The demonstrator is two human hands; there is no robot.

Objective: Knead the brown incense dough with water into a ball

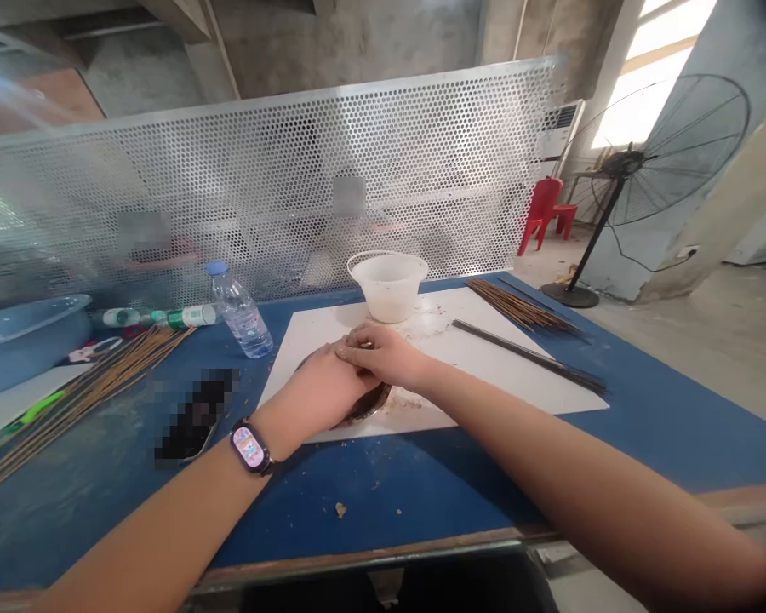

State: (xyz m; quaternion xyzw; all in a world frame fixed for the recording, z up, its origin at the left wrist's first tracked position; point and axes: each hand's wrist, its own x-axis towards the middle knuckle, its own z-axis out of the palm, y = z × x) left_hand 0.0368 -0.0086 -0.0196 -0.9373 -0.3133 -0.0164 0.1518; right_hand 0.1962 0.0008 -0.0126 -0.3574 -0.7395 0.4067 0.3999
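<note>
My left hand (322,387) lies over a dark round object with a shiny rim (374,403), covering most of it. A black band with a lit screen (250,446) is on the left wrist. From the right, my right hand (383,353) meets it, its bent fingers pressed together over the left fingertips. Whatever these fingers hold is hidden, and the left fingers are mostly covered. Under both hands is a white board (485,358) with brown crumbs. Just beyond them stands a translucent white bucket (391,289).
A bottle (242,315), a phone (195,417), thin brown sticks (108,370) and a blue basin (25,340) are on the left. Dark rods (529,358) and a stick bundle (517,305) lie right. A perforated metal screen (383,162) borders the blue table (421,502); people sit behind it.
</note>
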